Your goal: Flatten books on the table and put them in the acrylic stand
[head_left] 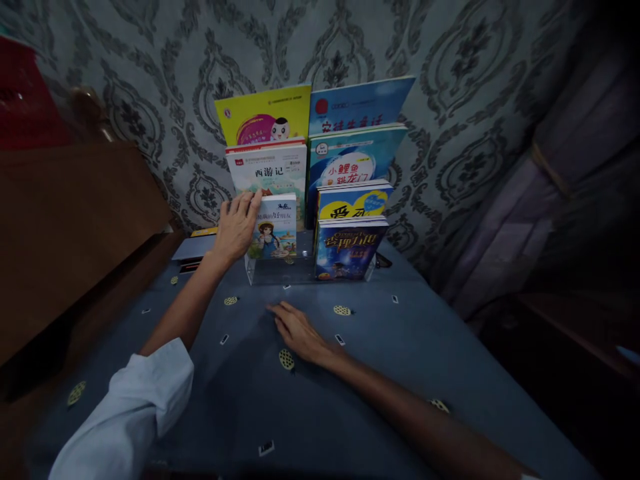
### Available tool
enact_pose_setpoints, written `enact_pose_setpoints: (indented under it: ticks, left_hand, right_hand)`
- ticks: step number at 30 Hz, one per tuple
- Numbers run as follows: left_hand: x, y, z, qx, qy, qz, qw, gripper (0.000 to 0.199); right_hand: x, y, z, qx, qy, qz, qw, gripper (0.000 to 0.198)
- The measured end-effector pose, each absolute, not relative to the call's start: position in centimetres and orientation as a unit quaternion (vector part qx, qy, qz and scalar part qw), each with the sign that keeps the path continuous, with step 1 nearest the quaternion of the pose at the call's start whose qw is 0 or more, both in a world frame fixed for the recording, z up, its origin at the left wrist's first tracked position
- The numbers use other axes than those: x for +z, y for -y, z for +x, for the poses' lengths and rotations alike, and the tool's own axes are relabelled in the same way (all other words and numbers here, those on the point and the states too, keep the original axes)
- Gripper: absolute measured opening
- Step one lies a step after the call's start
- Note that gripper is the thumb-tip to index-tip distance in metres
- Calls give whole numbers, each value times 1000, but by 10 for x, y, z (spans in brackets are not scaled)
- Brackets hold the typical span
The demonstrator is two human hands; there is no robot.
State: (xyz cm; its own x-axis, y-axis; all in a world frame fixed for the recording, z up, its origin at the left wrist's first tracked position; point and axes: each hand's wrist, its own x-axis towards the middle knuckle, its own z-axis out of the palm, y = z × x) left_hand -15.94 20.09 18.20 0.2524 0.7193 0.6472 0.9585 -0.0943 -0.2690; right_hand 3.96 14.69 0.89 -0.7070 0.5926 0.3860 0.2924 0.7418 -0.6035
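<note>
Covering a seemingly light, bendy paperback's (275,237) top corner, a sound hold, the left hand (237,223) perhaps grips; the right hand (299,335) is empty, loose.

upper left corner of small book (275,233) hidden behind left hand (236,225)

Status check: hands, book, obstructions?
Left hand on 好朋友 paperback, covering part of its title. Right hand empty, over blue tablecloth. Paperback in clear stand, nothing else blocking it.
</note>
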Motion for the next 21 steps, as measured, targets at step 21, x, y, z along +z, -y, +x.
enact_pose_setpoints:
  ticks: [21]
  left_hand:
    - [81, -151, -199, -156, 689, -674, 216, 45]
  right_hand:
    - [-9, -152, 43, 299, 877, -201, 316, 38]
